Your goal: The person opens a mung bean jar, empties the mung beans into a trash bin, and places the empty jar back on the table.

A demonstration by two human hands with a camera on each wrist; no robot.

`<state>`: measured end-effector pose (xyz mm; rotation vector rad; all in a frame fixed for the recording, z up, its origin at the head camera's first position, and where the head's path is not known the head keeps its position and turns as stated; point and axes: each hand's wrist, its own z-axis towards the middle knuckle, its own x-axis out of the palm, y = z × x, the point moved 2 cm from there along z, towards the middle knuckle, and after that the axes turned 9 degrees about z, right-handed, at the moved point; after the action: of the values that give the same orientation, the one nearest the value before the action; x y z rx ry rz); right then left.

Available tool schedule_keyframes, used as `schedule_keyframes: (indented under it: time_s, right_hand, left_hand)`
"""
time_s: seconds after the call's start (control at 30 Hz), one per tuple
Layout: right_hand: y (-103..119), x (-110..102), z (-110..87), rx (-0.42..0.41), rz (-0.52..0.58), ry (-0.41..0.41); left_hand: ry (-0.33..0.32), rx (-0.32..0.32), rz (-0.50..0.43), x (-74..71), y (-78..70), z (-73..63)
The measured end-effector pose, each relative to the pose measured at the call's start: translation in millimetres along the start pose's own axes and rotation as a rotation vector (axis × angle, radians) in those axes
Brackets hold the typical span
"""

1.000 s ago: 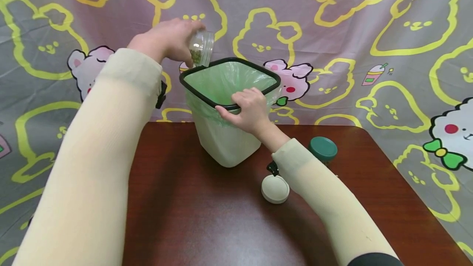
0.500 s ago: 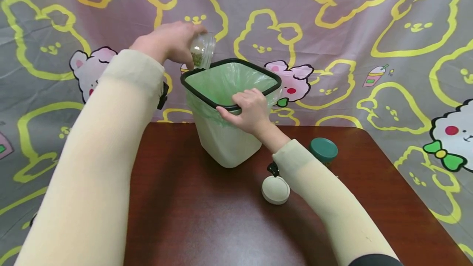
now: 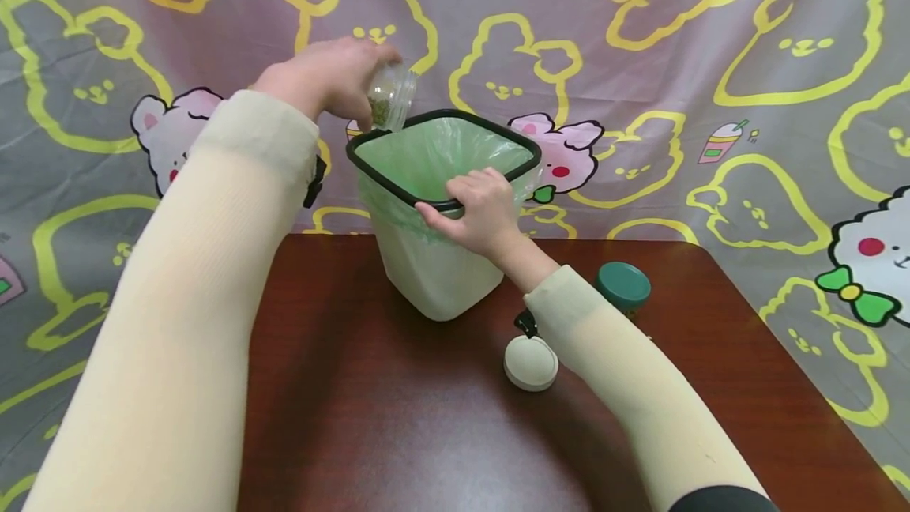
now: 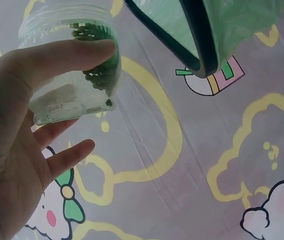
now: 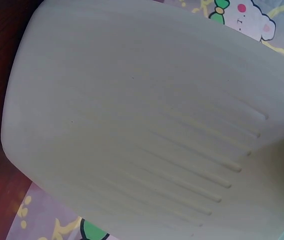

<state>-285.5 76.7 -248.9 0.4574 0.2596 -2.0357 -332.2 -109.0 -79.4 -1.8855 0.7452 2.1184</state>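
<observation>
My left hand (image 3: 323, 81) grips a clear jar (image 3: 391, 93) tipped sideways at the left corner of a pale trash can (image 3: 437, 279). The jar has no lid on it, and its threaded mouth faces the can. Small green beans (image 4: 101, 75) lie along the jar's lower side, seen past my thumb in the left wrist view. My right hand (image 3: 483, 208) holds the can's black rim (image 3: 394, 190) at the front, thumb outside and fingers over the edge. A light green bag (image 3: 441, 156) lines the can. The can's ribbed side (image 5: 147, 125) fills most of the right wrist view.
On the brown table (image 3: 398, 417), a round white lid (image 3: 531, 363) lies near my right sleeve. A jar with a green lid (image 3: 623, 284) stands behind that forearm, partly hidden. A patterned cloth (image 3: 640, 22) hangs close behind the can.
The tilted jar and my left hand have shifted very slightly to the right. My right hand stays on the rim and the can has not moved.
</observation>
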Motion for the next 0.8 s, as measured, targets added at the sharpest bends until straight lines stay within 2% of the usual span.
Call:
schedule_keyframes:
  time_s: [0.2, 0.53, 0.8]
  right_hand:
    - [0.4, 0.5, 0.7, -0.003, 0.003, -0.002]
    - [-0.4, 1.1, 2.1, 0.001, 0.011, 0.003]
    - [-0.4, 2.0, 1.9, -0.007, 0.008, -0.010]
  left_hand:
    - [-0.008, 0.023, 0.007, 0.3, -1.4, 0.5]
    - [-0.005, -0.001, 0.033, 0.8, -0.2, -2.1]
    - [-0.007, 0.009, 0.037, -0.8, 0.3, -1.6]
